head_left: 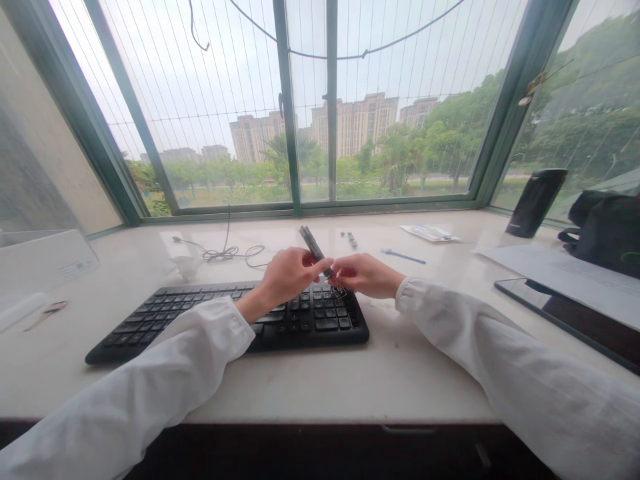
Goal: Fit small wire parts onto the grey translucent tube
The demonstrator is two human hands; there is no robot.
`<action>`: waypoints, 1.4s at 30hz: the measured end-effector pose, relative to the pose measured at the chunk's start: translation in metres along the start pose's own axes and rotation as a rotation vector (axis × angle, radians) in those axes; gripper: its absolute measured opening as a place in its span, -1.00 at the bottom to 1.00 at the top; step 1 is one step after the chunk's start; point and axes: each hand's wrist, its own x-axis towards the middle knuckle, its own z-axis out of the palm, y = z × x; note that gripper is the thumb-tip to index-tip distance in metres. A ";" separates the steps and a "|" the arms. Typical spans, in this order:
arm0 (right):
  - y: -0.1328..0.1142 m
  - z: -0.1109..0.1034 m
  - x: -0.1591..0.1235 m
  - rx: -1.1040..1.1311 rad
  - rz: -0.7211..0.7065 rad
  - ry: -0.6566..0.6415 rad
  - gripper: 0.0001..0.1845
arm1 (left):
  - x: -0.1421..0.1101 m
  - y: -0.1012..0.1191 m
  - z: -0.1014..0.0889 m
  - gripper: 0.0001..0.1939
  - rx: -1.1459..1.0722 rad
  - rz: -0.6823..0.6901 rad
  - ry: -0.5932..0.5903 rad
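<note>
My left hand is closed around the dark handle of a keycap puller, which leans up and to the left. Thin wire loops at its lower end hang over the number pad of a black keyboard. My right hand is closed too, its fingertips pinching at the wire end of the puller; anything small between them is hidden. The keyboard lies flat under both hands, and a dark gap without keycaps shows at its right edge. Several small grey pieces, apparently keycaps, lie beyond the hands.
A tangled cable lies behind the keyboard. To the right are a blue stick-like brush, a white packet, a black tablet under papers, a black bottle and a dark bag. A white box stands left.
</note>
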 end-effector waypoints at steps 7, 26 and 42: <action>0.001 0.000 -0.001 0.097 0.063 -0.039 -0.78 | 0.000 0.001 0.004 -0.50 0.011 0.056 0.016; -0.014 -0.006 -0.017 0.018 0.075 -0.032 -0.79 | -0.005 0.005 0.005 -0.63 0.043 0.273 0.004; -0.017 -0.020 -0.019 -0.090 -0.094 -0.045 -0.68 | -0.005 0.006 0.011 -0.64 0.124 0.299 0.106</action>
